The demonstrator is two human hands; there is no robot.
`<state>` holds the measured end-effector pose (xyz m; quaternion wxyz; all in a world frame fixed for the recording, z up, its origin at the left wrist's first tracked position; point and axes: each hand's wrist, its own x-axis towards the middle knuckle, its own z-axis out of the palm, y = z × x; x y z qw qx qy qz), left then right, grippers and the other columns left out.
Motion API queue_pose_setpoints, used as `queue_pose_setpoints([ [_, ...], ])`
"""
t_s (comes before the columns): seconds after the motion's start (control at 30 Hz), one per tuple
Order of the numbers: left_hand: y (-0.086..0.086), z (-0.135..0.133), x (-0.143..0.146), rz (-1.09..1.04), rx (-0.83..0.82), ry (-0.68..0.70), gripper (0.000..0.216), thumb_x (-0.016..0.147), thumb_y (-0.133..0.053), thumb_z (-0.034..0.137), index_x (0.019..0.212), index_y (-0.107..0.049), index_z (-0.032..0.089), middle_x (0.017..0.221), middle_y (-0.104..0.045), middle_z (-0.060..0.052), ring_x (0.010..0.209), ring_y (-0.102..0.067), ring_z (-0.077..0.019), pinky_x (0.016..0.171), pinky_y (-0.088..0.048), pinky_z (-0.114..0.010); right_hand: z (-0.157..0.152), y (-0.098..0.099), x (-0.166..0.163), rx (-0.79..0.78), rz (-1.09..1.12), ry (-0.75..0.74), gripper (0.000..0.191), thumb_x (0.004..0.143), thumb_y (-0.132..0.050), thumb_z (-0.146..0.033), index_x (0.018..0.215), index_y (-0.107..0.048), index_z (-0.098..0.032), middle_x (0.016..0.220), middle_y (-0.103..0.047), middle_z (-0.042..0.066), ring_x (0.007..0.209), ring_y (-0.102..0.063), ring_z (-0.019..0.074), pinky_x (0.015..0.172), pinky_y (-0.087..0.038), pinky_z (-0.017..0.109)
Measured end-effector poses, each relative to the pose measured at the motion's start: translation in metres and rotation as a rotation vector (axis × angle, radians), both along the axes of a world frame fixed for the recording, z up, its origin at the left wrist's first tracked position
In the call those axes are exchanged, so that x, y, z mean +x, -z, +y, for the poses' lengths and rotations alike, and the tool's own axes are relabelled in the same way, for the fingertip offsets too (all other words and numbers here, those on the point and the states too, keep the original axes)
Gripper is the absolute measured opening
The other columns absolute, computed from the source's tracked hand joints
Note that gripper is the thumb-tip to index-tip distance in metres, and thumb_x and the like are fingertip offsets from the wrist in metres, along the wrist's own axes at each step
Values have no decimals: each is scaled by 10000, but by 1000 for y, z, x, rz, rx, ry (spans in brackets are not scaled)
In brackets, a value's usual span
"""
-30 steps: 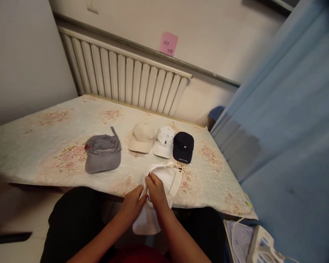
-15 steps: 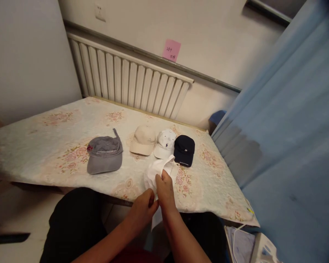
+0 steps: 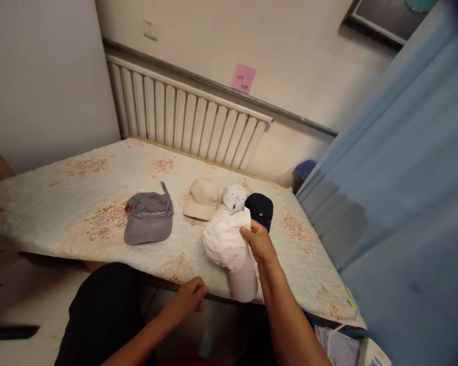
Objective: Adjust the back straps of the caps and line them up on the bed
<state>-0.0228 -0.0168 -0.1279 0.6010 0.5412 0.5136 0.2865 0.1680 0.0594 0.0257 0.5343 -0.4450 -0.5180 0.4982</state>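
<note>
My right hand (image 3: 262, 243) pinches the edge of a white baseball cap (image 3: 229, 241), thumb on the near side. The cap is tilted, with its greyish brim (image 3: 244, 279) pointing down towards the table's front edge. My left hand (image 3: 193, 295) is apart from it, just off that edge, with fingers curled and nothing seen in them. Behind the held cap stand a beige cap (image 3: 202, 198), a second white cap (image 3: 234, 197) with a small dark logo, partly hidden, and a black cap (image 3: 260, 207), also partly covered. A grey cap (image 3: 149, 216) lies farther left, its strap sticking up.
The caps lie on a table with a floral cloth (image 3: 80, 203). A white radiator (image 3: 191, 114) and a wall stand behind it. A blue curtain (image 3: 397, 203) hangs along the right, and a white object (image 3: 374, 353) sits at the lower right.
My left hand has come away from the white cap, down and to the left. My right hand has moved right and up, turning the cap so its crown and brim show.
</note>
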Motion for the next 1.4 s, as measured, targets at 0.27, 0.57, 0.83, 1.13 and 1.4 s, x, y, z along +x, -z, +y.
queue_pose_setpoints([
  [0.27,-20,12,-10,-171,-124,-143,304,712,-492,491,708,-449,191,638,-600,14,566,-601,-144,581,-455,-278,-8,-24,0,274,-438,-3,194,742,-556,-221,878,-686,-173,816,-671,3,760,-577,179,697,-428,261],
  [0.57,-21,14,-28,-207,-117,-235,303,699,-532,482,693,-461,187,644,-586,16,567,-576,-136,588,-453,-272,-57,42,-32,132,-580,-176,179,730,-469,-113,704,-631,-184,676,-597,-31,685,-535,142,628,-376,221],
  [0.83,-28,7,-40,-12,139,-314,217,761,-501,403,708,-485,193,590,-530,38,568,-544,-145,587,-412,-262,-77,50,-28,102,-620,-178,148,752,-502,-144,713,-633,-201,659,-584,-32,666,-519,149,609,-350,235],
  [1.13,-65,9,-38,246,691,-155,261,842,-420,265,1040,-570,184,1126,-563,-88,1041,-516,-212,882,-404,-316,-85,58,-23,93,-632,-200,127,780,-538,-206,682,-616,-185,654,-571,-31,643,-485,136,598,-329,227],
  [1.4,-79,35,-40,470,664,172,186,833,-442,280,798,-601,192,818,-597,-51,808,-528,-205,753,-381,-310,-88,62,-16,102,-659,-194,152,797,-533,-228,667,-596,-179,648,-559,-33,639,-478,130,592,-326,220],
])
